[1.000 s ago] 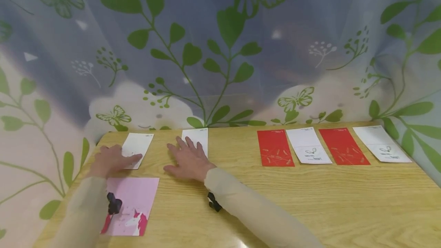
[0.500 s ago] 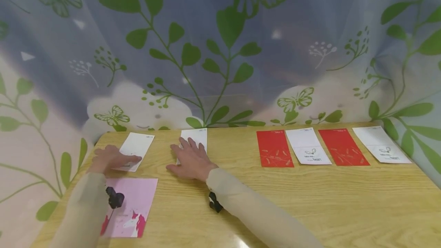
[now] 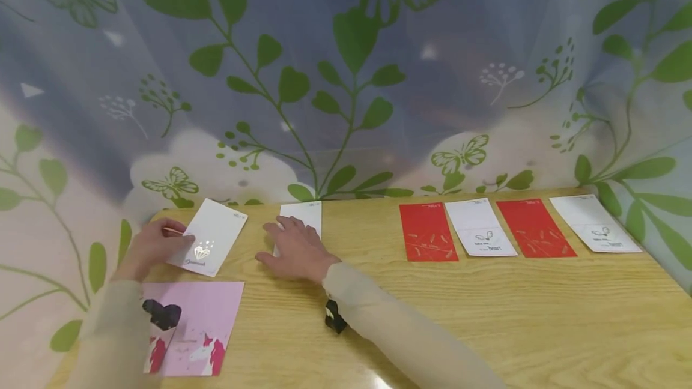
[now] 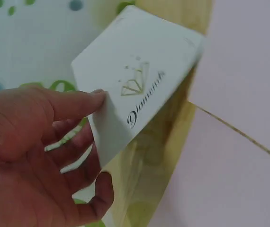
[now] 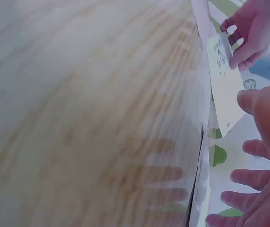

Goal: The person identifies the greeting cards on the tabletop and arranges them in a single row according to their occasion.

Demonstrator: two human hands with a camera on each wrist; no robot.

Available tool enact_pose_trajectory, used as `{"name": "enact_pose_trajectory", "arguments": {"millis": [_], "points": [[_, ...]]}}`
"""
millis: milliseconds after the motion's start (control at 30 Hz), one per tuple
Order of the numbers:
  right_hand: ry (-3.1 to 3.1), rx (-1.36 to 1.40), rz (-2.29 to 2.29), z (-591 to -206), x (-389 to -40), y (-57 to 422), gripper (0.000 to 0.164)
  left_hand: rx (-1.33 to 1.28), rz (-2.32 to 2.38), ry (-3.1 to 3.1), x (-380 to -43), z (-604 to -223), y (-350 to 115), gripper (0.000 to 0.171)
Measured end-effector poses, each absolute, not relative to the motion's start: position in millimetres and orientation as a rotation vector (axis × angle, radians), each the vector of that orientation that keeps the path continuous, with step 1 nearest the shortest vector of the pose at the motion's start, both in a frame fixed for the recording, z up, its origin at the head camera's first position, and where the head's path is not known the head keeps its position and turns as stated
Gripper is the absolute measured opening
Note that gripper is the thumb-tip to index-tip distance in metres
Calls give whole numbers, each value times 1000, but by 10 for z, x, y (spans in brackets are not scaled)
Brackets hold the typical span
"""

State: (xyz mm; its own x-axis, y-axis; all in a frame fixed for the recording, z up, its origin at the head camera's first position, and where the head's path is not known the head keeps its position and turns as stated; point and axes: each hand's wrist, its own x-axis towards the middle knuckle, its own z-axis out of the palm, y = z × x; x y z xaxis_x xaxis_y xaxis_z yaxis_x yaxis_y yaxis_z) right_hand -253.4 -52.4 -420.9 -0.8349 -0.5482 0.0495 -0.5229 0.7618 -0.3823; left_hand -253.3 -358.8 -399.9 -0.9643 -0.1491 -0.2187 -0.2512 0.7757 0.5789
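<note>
My left hand (image 3: 154, 248) pinches a white card (image 4: 137, 75) by its edge, thumb on the printed face. That card carries a gold diamond drawing and the word "Diamonds", and it is tilted up at the far left of the table. To the right, my right hand (image 3: 297, 250) has its fingers extended over another white card (image 3: 307, 212), covering most of it. The right wrist view shows the right hand's fingers (image 5: 251, 178) spread apart. Below the left hand lies a pink card (image 3: 213, 308) with a unicorn, partly behind the left wrist's black camera (image 3: 162, 314).
Along the back right lie a red card (image 3: 429, 230), a white card (image 3: 478, 221), a second red card (image 3: 535, 227) and another white card (image 3: 594, 221). A leaf-patterned curtain (image 3: 400, 131) hangs behind the wooden table (image 3: 432, 317).
The left hand has taken hold of the diamond card and lifted it to a tilt, so its print now shows. The right hand has stayed nearly in place.
</note>
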Motion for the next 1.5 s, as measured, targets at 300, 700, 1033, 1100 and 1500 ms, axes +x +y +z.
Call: {"name": "enact_pose_trajectory", "arguments": {"millis": [300, 700, 1033, 1100, 1500], "points": [[2810, -809, -1098, -4181, -2601, -502, 55, -109, 1284, 2668, -2421, -3914, -3514, 53], [2596, -779, -1695, -4153, -2641, -468, 37, 88, 1467, 2469, -2290, -3810, -3247, 36], [2301, -637, -1948, -4041, -2612, -335, 33, 171, 1453, 2317, -2176, -3666, -3014, 42], [2265, -624, -1943, -4026, -2595, -293, 33, 201, 1419, 2317, -2150, -3658, -2984, 45], [2151, -650, -1921, -3918, -2477, -42, 33, 308, 1444, 2509, -2075, -3566, -2756, 61]]}}
